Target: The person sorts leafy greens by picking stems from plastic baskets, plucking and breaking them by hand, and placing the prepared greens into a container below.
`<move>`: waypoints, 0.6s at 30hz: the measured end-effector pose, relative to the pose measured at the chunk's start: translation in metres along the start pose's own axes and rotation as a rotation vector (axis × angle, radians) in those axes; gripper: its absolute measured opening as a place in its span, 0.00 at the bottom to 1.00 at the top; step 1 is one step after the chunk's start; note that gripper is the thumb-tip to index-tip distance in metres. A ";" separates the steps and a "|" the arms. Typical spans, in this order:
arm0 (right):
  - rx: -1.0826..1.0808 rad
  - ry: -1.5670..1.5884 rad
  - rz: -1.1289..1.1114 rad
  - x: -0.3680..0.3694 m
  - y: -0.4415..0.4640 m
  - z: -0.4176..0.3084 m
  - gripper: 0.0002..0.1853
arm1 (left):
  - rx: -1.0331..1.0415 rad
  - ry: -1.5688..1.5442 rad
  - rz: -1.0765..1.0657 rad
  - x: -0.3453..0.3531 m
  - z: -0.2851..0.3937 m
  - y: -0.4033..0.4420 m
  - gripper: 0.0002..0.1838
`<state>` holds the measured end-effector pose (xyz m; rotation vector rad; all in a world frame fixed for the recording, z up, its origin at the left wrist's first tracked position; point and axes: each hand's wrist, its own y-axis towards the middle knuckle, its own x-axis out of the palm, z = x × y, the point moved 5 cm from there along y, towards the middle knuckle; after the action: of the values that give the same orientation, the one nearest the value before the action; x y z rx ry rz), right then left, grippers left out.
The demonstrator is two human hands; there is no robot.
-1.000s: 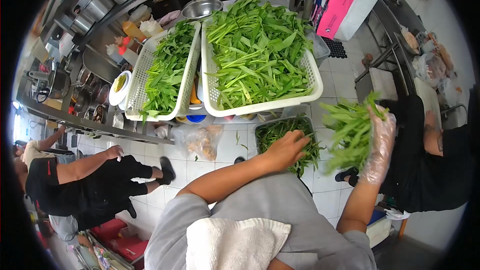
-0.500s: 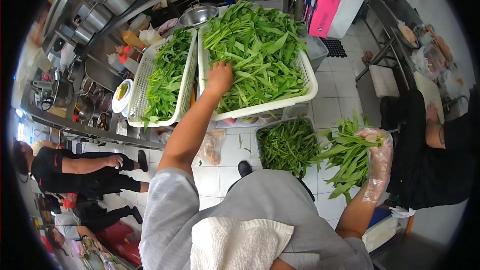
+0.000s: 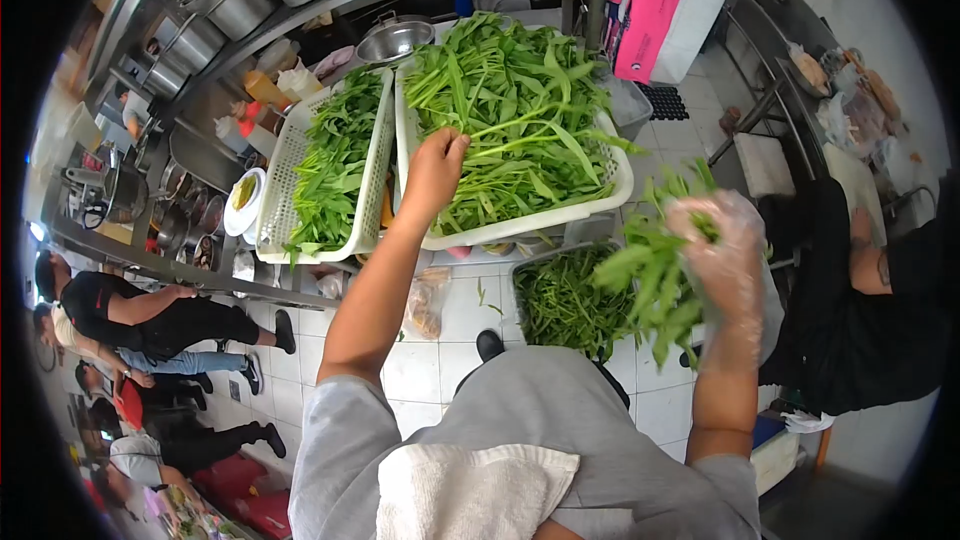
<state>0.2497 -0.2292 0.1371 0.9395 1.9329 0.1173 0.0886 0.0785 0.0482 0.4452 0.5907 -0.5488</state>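
Observation:
My bare left hand is closed on a long water spinach stalk, above the large white basket. Water spinach is heaped in that basket. On the right, my right hand wears a clear plastic glove and grips a bunch of water spinach, which hangs leafy and blurred by motion. Below and between my hands, a bin on the floor is full of darker greens.
A narrower white basket of greens stands left of the large one. A metal colander and sauce bottles sit behind. A bag lies on the tiles. A person in black is close on my right; several people stand at the left.
My right hand has risen and moved left with its bunch, towards the large basket. My left hand has lifted slightly, drawing up a stalk. More people show at the left.

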 end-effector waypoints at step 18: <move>-0.126 0.232 0.027 0.125 0.095 -0.011 0.09 | 0.274 -0.098 0.052 0.011 0.048 -0.061 0.04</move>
<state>0.2625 -0.0776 0.0963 0.8993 2.0981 0.3740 0.0786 0.0019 0.0630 0.6867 0.4094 -0.6015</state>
